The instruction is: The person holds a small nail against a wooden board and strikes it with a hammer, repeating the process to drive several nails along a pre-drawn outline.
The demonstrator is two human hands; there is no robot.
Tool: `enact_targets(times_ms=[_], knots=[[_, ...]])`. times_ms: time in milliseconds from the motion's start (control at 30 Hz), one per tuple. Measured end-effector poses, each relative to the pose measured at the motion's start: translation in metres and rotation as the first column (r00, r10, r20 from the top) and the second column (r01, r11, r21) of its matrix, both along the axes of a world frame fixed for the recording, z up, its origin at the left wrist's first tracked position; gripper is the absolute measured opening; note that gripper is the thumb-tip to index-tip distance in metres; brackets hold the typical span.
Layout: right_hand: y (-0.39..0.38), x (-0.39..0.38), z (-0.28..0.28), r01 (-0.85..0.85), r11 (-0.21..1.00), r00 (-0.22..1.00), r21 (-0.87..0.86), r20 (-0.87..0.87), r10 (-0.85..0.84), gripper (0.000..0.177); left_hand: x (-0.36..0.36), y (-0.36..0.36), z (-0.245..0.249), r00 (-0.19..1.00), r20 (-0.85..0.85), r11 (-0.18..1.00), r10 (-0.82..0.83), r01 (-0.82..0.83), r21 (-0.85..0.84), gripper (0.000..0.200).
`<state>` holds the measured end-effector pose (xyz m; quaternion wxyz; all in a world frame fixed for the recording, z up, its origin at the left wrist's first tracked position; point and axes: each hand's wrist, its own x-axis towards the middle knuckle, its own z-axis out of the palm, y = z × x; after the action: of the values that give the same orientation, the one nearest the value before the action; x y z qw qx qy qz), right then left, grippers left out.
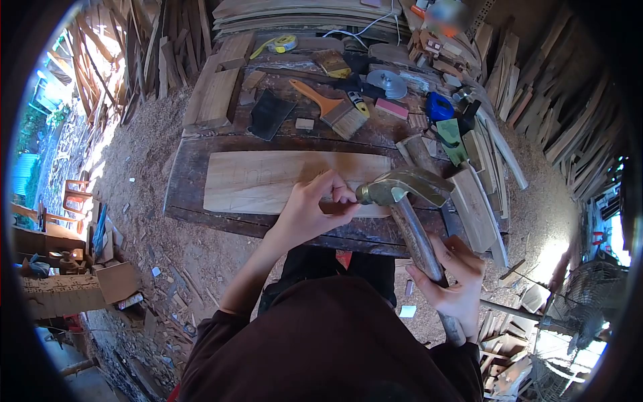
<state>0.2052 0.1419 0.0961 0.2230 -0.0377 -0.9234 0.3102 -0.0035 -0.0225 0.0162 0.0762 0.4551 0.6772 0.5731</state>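
A pale wooden board (251, 181) with faint marks lies along the near edge of the dark workbench. Over its right half, my left hand (320, 204) is closed, thumb and fingers pinched together; what they hold, if anything, is too small to make out. My right hand (452, 278) grips the shaft of a claw hammer (418, 234). The hammer's striking face is beside the left fingertips and its claw points right. Part of the board is hidden behind the left hand and the hammer head.
On the workbench (181, 181) are an orange-handled brush (331, 110), black sandpaper (270, 114), a blue tape measure (439, 106), a yellow one (282, 43) and a metal disc (386, 84). Wood strips (479, 208) lie at the right. A fan (589, 301) stands lower right.
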Motion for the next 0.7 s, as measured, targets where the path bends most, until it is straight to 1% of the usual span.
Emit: enact_targets(times_ms=[33, 333, 467, 533, 600, 700], knots=[[-0.0001, -0.0004, -0.0002, -0.001, 1.0, 1.0, 0.0, 0.0, 0.001, 0.059, -0.0001, -0.0003, 0.0009, 1.0, -0.023, 1.0, 0.007, -0.007, -0.013, 0.031], [-0.0008, -0.0005, 0.0017, -0.008, 1.0, 1.0, 0.001, -0.025, 0.008, 0.059, 0.0005, 0.0007, 0.0007, 0.999, -0.036, 1.0, -0.002, 0.001, -0.009, 0.031], [-0.0018, -0.0001, 0.0007, -0.005, 1.0, 1.0, 0.012, -0.005, 0.005, 0.059, 0.0007, 0.0, 0.0014, 1.0, -0.03, 1.0, -0.007, 0.007, -0.019, 0.031], [-0.0016, -0.0002, -0.0013, -0.012, 1.0, 1.0, 0.018, 0.007, 0.012, 0.059, -0.0005, -0.0004, -0.0017, 1.0, -0.008, 0.998, 0.014, -0.015, -0.057, 0.035], [-0.0014, -0.001, -0.0032, -0.051, 0.998, 0.996, 0.045, 0.077, 0.048, 0.059, -0.0017, -0.0013, -0.0041, 1.0, -0.002, 0.998, 0.005, -0.005, -0.06, 0.035], [-0.0002, 0.0019, -0.003, -0.034, 0.999, 0.998, 0.014, 0.05, 0.034, 0.058, -0.0003, -0.0009, -0.0011, 1.0, 0.007, 0.999, 0.006, -0.006, -0.05, 0.035]])
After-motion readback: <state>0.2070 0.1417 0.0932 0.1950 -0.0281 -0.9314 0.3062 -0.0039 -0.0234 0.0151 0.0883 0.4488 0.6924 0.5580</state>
